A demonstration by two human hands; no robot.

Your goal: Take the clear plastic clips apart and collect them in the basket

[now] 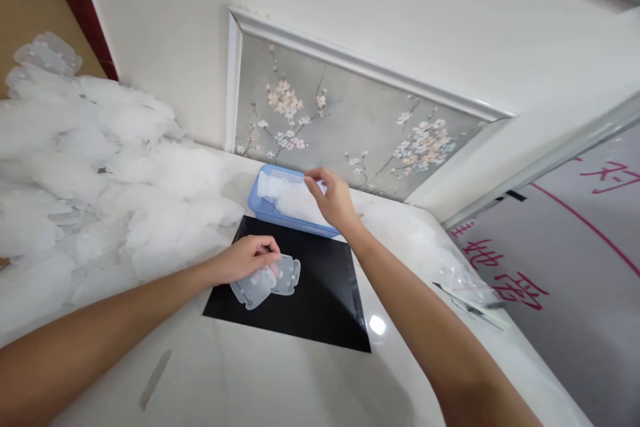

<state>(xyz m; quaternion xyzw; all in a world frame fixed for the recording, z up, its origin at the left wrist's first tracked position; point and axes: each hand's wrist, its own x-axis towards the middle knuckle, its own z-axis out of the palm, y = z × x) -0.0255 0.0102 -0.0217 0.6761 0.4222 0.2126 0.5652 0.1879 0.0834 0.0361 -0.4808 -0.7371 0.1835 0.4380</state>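
My left hand (253, 257) pinches a clear, frosted plastic piece (255, 287) with a notched outline and small round marks. A second such piece (287, 275) lies partly under it on a black mat (320, 300). Just behind the mat, a blue plastic basket (295, 221) holds a stack of whitish pieces (295, 199). Above the basket's right part is my right hand (333, 199), its fingers bent, with a gap between thumb and forefinger and nothing visible between them.
A large heap of frosted plastic pieces (100, 180) covers the left side of the white table (260, 373). Clear plastic bags and a pen (470, 303) lie at the right. Behind stands a wall with a framed floral panel (350, 120); a whiteboard (565, 267) leans at the right.
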